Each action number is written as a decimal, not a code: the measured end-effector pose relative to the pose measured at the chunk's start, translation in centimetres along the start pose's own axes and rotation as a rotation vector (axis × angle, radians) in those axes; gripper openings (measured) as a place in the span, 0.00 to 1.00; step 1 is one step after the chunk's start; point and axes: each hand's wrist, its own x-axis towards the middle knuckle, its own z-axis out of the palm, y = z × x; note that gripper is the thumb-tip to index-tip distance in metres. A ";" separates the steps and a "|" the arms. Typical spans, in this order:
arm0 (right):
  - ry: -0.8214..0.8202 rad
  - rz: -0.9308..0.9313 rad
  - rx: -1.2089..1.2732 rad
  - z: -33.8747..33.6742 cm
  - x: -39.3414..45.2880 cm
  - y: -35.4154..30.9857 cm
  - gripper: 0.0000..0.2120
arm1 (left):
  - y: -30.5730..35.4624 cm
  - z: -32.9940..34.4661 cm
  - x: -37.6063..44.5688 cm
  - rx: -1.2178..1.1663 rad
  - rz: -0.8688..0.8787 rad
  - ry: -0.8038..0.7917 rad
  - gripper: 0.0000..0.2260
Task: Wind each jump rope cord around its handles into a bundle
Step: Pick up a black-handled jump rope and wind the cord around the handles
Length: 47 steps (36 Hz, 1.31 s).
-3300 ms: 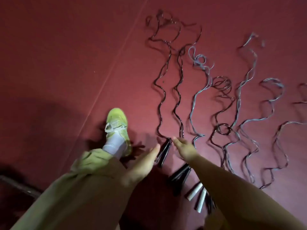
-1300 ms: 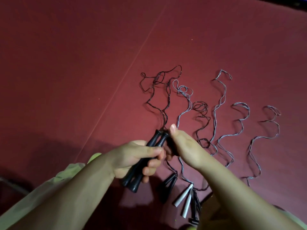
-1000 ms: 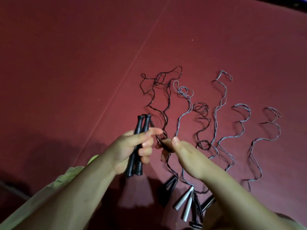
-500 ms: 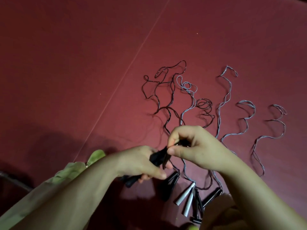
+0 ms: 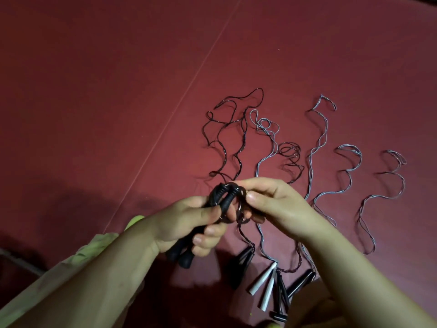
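Since half a second ago both hands sit higher over the floor (image 5: pixel 94 91), and a loop of dark cord (image 5: pixel 236 147) now circles the tops of the black handles (image 5: pixel 214 204), where before the right hand was only drawing it across.

Beyond the fingertips the red floor runs wide and bare, crossed by one pale seam (image 5: pixel 179 95) slanting up to the right; left of the left fingers it is open as well, darkened by shadow.

From the lower left the left hand (image 5: pixel 186 223) comes up, fingers curled round the paired handles, thumb laid across them; the handle butts stick out below the little finger, the tops rise above the knuckles. Across from it the right hand (image 5: pixel 276 209) has thumb and forefinger pinching the cord loop just beside the handle tops, its other fingers curled beneath. The two hands nearly touch at the loop. Past the loop the dark cord trails away in waves on the floor beyond the fingers.

Right of it, beyond the right fingers, lie the other cords (image 5: pixel 350 162), grey and dark, side by side in wavy lines, some crossing near the right wrist. Under the hands, toward the person, their handles cluster: white handles (image 5: pixel 262 278), dark handles (image 5: pixel 243 259) just left of them, more dark ones to their right, partly hidden by the right forearm. A green sleeve (image 5: pixel 71 275) covers the lower left arm.
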 end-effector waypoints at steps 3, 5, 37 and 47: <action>0.084 0.004 -0.077 0.2 -0.1 0.0 0.08 | 0.5 0.5 -0.5 -0.111 0.021 -0.074 0.27; 0.123 0.000 -0.142 0.4 -0.1 0.1 0.05 | 0.4 0.6 -0.3 -0.094 0.030 -0.035 0.29; 0.169 0.181 -0.641 1.3 -0.3 -0.2 0.23 | 0.6 0.9 1.1 0.417 0.094 0.608 0.07; -0.102 -0.065 -1.151 -0.3 -1.4 -1.8 0.11 | -0.1 0.2 1.1 0.691 -0.105 0.517 0.05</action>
